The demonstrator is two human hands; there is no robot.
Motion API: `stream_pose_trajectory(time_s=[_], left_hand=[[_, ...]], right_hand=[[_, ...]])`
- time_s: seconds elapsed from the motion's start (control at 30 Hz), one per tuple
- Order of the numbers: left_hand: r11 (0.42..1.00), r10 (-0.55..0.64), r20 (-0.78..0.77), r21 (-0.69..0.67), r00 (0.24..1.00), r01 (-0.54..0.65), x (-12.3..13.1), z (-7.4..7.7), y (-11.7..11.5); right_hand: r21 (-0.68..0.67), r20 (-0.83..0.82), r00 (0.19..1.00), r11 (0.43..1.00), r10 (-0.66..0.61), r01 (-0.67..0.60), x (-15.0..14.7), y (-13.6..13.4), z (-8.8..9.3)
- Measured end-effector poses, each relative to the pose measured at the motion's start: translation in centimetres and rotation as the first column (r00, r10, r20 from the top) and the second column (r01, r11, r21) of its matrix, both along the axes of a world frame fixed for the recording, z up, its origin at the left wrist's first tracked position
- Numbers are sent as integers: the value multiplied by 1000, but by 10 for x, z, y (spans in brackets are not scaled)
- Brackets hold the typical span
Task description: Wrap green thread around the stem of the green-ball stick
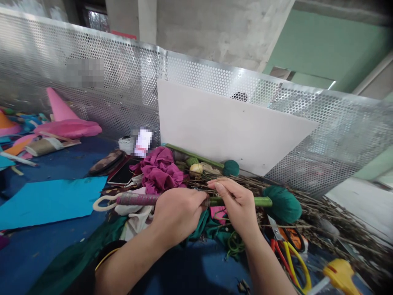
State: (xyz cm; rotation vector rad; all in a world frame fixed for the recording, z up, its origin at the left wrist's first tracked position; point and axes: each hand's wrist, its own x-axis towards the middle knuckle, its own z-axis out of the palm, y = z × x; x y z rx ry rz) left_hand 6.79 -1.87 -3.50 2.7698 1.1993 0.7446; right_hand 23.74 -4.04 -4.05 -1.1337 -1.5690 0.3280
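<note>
My left hand [179, 213] is closed around a long green stick [262, 201] held level across the middle. Its left part is covered in a purple and grey wrapping [135, 199] and ends in a pale loop [104, 203]. Over the stick's bare green stretch, my right hand [241, 200] has its thumb and fingers drawn together; anything pinched there is too small to make out. Crumpled magenta cloth [162, 170] lies behind my left hand. Beyond the stick's right end sits a dark green ball [284, 205]. Tangled green string [236, 245] lies below my right wrist.
Scissors with red and yellow handles [299, 262] and a yellow glue gun [339, 274] lie at right, near dry twigs [346, 229]. Blue paper [52, 203] lies left. A white board [221, 123] leans against a perforated metal screen [123, 78]. A lit phone [143, 142] stands there.
</note>
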Motion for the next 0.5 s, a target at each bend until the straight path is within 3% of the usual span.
stream_pose_trajectory(time_s=[0.1, 0.3, 0.5], left_hand=[[996, -16, -21, 91, 1000, 18, -1, -2, 0], [950, -152, -103, 258, 983, 174, -1, -6, 3], [942, -148, -70, 295, 986, 162, -1, -4, 3]], right_hand=[[0, 16, 1000, 1000, 1, -1, 1, 1, -1], [-1, 50, 999, 1000, 21, -21, 2, 3, -3], [-53, -6, 999, 997, 52, -53, -3, 4, -2]])
